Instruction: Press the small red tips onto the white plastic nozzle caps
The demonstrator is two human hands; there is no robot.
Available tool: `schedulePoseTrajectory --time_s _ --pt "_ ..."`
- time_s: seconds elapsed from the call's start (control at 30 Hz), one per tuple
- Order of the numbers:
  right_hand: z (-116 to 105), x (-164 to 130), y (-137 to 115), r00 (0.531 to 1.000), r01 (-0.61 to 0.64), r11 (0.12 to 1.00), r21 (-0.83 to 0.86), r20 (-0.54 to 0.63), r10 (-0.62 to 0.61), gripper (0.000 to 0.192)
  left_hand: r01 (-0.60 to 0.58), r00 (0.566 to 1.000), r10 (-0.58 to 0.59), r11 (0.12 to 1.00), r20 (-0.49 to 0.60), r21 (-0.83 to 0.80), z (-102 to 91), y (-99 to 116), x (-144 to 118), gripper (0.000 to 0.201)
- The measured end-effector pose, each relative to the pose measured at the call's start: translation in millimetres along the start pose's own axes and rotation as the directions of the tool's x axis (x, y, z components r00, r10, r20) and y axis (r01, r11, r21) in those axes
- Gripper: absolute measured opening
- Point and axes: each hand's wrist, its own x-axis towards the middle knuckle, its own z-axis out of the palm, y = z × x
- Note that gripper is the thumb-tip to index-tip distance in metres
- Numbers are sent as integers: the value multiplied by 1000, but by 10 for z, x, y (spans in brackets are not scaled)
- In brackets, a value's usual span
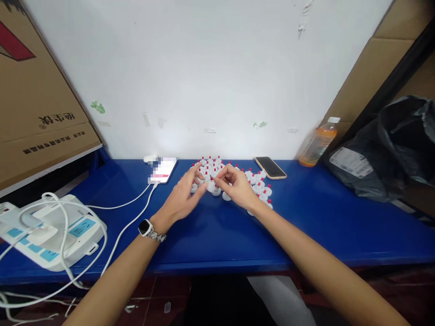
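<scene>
Many small white pieces with round bases and red tips, like nozzle caps (266,192), stand in a cluster on the blue table (217,235). My left hand (181,194) is at the cluster's left side, fingers apart, thumb stretched toward the middle, holding nothing that I can see. Thumb and forefinger of my right hand (236,183) are pinched together at a white nozzle cap (210,185) near the cluster's front middle. Its red tip shows beside the fingertips. Some caps are hidden behind both hands. A watch (146,227) is on my left wrist.
A tablet-like device (166,170) with a cable lies at the back left, and a phone (271,167) at the back right. A power strip (73,246) with looped cables is at left. An orange drink bottle (318,144), a dark plastic bag (377,149) and cardboard (44,86) flank the table.
</scene>
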Motion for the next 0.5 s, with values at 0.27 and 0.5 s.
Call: schedulePoseTrajectory --time_s 0.27,0.5 --pt "4 -64 -33 942 301 709 -638 317 -114 6 37 994 -36 999 -106 11 -20 -54 61 38" --pt "-102 -29 -48 980 193 706 -681 171 -104 10 -9 999 11 999 -48 42 53 1 73 34"
